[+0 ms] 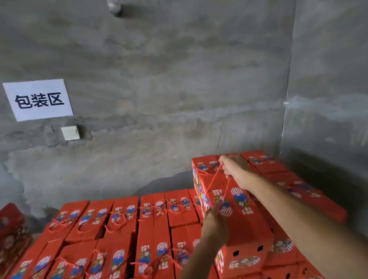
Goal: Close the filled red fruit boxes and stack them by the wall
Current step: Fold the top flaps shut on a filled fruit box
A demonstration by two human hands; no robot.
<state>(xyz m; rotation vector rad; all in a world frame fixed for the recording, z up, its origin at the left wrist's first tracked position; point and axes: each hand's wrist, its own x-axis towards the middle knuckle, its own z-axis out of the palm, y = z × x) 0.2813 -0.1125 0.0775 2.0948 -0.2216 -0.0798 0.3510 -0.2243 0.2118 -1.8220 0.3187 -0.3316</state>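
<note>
While the right hand (235,170) pinches the red twisted cord handle (214,178) of a long red printed cardboard box (235,219), the left hand (215,222) grips its near edge.

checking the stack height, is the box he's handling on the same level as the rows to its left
No: the box being handled sits a layer above the flat rows of red boxes, with the right hand pinching its red cord handle.

The room is dim and grey, with soft, flat light. The corner at three o'clock is darkest. A dark shadow sits on the wall (153,97) just above the red boxes (123,214). Boxes at nine o'clock look blurry. Straight lines bend near the edges. Nothing shines or glares.
</note>
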